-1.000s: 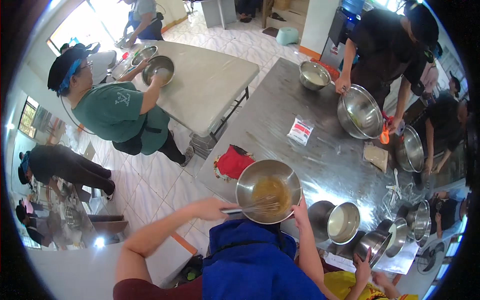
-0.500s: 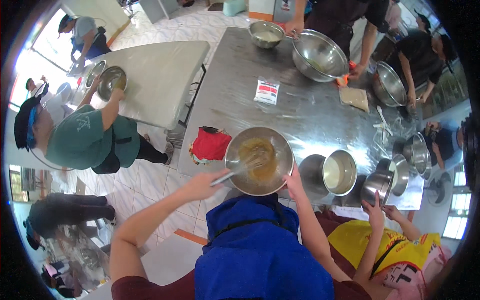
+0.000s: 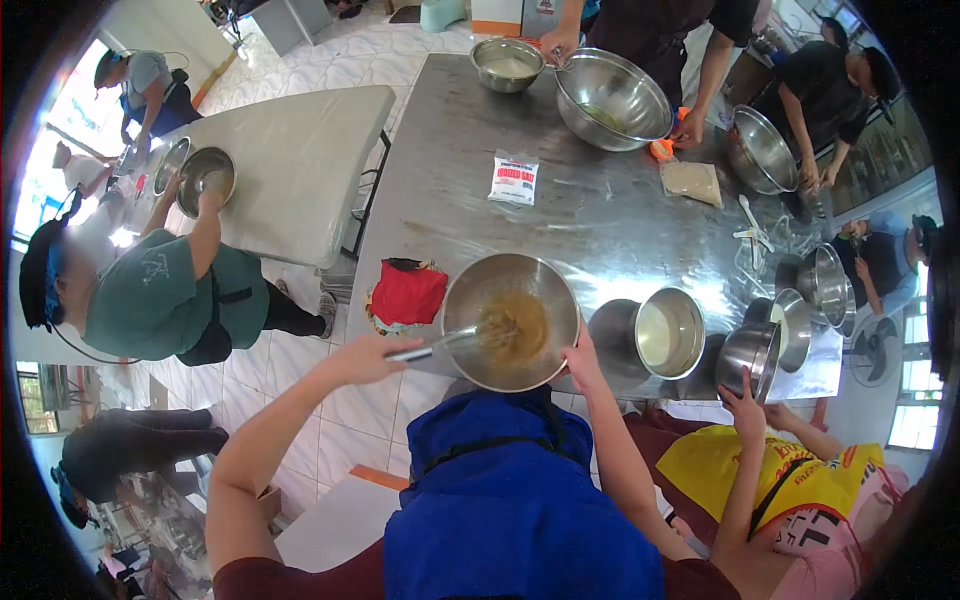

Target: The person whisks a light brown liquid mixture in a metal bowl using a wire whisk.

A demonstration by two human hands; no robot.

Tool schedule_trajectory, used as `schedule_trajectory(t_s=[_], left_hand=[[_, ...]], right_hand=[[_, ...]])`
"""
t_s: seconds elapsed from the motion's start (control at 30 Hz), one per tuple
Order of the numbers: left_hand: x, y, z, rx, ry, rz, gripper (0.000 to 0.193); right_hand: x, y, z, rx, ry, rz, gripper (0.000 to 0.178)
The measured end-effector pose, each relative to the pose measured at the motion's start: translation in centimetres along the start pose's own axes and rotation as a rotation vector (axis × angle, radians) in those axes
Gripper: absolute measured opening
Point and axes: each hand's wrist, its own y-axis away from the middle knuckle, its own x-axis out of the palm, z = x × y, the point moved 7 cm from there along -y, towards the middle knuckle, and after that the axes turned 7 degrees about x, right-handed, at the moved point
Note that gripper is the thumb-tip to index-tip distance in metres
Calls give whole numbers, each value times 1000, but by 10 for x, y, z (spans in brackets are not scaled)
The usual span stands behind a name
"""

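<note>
Step in hand: whisking. The bowl (image 3: 550,295) is at the near edge of the table (image 3: 430,205) and contains brown liquid (image 3: 522,343). The left hand's (image 3: 366,359) fingers are closed around the whisk (image 3: 462,334); the right hand's (image 3: 583,364) grip the bowl's rim. Further whisking should call for a steady rim. A pot (image 3: 690,332) to the right contains pale liquid (image 3: 656,338).

Bright light is admitted by a washed-out window (image 3: 72,112) at ten o'clock. White glare is thrown on the worktop (image 3: 600,225) toward three o'clock. The whisk (image 3: 462,334) is slightly blurred; edges are bent and blackened.
</note>
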Motion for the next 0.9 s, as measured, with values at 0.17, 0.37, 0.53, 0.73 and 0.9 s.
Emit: schedule_trajectory(t_s=[0.17,0.37,0.53,0.73,0.9], left_hand=[[23,-14,-10,-14,47,-104,50],[-8,1,15,-68,12,-50,52],[24,7,-27,120,77,-62,53],[-18,-2,-2,-114,-4,-143,50],[-4,15,12,77,-33,-101,53]], right_hand=[[16,-4,17,158,-31,17,89],[12,-8,-8,150,40,6,90],[11,-28,3,121,27,15,91],[26,-27,5,77,44,18,89],[26,-14,45,78,91,24,89]])
